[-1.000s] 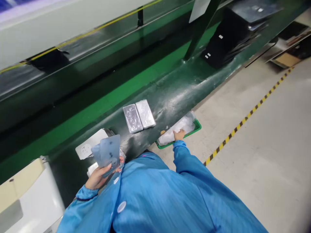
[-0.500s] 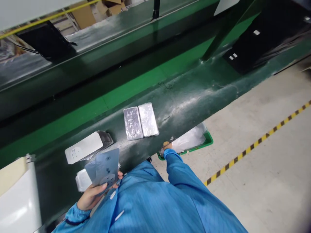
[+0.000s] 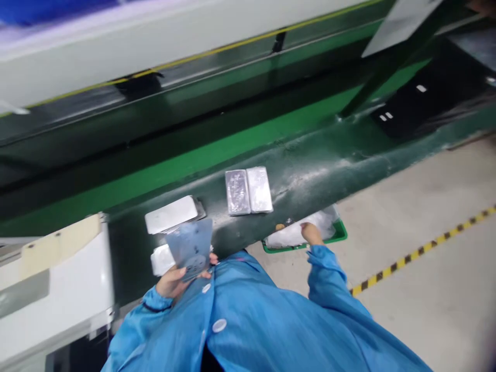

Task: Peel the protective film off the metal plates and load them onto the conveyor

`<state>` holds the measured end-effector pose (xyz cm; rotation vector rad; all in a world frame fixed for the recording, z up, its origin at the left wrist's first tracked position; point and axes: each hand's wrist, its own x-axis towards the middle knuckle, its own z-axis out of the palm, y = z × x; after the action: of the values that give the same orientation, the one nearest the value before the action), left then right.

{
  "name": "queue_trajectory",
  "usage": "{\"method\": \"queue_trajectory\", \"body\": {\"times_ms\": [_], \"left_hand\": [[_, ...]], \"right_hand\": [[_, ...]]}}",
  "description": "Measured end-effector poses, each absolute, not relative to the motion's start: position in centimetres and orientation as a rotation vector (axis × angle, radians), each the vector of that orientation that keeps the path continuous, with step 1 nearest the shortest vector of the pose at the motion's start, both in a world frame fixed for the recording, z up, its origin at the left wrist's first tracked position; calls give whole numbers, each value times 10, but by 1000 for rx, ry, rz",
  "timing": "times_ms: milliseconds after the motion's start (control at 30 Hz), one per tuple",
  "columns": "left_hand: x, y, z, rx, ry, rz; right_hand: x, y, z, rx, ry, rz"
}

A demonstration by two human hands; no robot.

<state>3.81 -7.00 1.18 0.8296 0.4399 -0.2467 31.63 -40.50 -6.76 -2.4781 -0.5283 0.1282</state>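
While the front of a blue jacket (image 3: 248,320) fills the lower middle of the view, the left hand (image 3: 174,282) holds a few bluish sheets (image 3: 190,248) in front of it, thumb on the near face and fingertips showing past the right edge. The sheets are slightly fanned, widest at the top, and carry small dark marks and a round pattern low down; their exact number is hard to tell. On the left, a white machine (image 3: 85,289) with a cream panel (image 3: 60,248) stands beside the tabletop (image 3: 127,258).

The right hand (image 3: 311,234) reaches down to a green tray (image 3: 285,250) at the near edge of the tabletop, its fingers touching the white plastic (image 3: 285,236) inside; whether they pinch it cannot be told. A small brownish thing (image 3: 279,227) shows by the tray's left end.

Just beyond the bluish sheets, which partly cover it, a clear-wrapped pack (image 3: 160,260) lies on the dark green tabletop, and behind that a stack of pale plates (image 3: 172,214). Farther right, two wrapped stacks lie side by side: a grey one (image 3: 237,192) and a whiter one (image 3: 259,189).

Yellow-and-black tape (image 3: 411,258) crosses the floor (image 3: 437,206) at right. Beyond stand a green post (image 3: 382,77) and a black stack (image 3: 430,103) with small white labels.
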Motion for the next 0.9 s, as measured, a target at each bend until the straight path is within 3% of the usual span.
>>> {"method": "queue_trajectory", "body": {"times_ms": [133, 267, 400, 533, 700, 900], "left_hand": [[32, -58, 17, 725, 355, -208], [13, -43, 28, 689, 272, -207], [-22, -32, 35, 654, 277, -62], [-65, -24, 31, 601, 395, 137], [-118, -23, 23, 526, 542, 463], [-180, -35, 8, 400, 804, 779]], "right_hand": [[317, -368, -34, -2481, -746, 202], [279, -272, 12, -2271, -1158, 126], [214, -161, 62, -1615, -1948, -205], [162, -87, 88, -1114, -2452, -311], [120, -37, 92, -687, -2646, -233], [81, -6, 92, -481, -2507, -219]]}}
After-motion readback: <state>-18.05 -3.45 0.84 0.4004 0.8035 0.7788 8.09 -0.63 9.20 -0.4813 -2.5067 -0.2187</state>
